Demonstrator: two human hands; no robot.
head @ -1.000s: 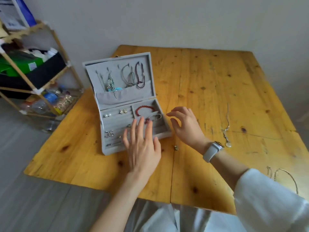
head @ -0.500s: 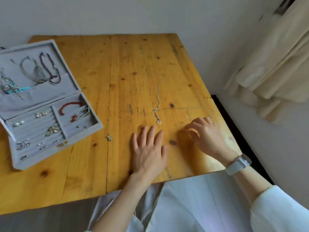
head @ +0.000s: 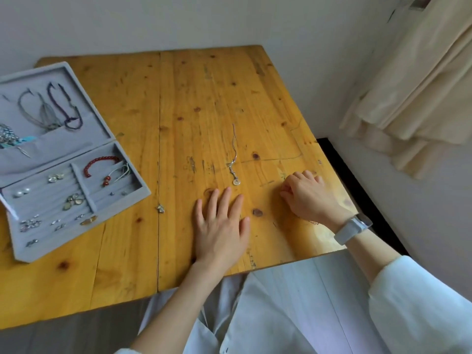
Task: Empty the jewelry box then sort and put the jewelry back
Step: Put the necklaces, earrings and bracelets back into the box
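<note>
The grey velvet jewelry box [head: 120, 206] lies open at the table's left, with necklaces [head: 51, 108] hanging in its lid. Its tray holds a red bead bracelet [head: 101, 160], pearl earrings [head: 21, 192] and several small pieces. On the bare wood lie a silver pendant necklace [head: 235, 164] and a small charm [head: 160, 208]. My left hand [head: 222, 226] rests flat on the table just below the pendant, fingers straight. My right hand [head: 306, 195] is near the right edge, its fingers curled down onto the wood and hiding whatever is beneath. A bit of thin chain [head: 313, 222] shows under its wrist.
The wooden table [head: 204, 98] ends close to my right hand, with a dark strip of floor [head: 357, 185] beyond. A cream curtain [head: 421, 85] hangs at the right. A white wall stands behind the table.
Both hands left the jewelry box and moved right across the table. The view swung right with them. My right hand's fingers have curled tighter onto the wood.
</note>
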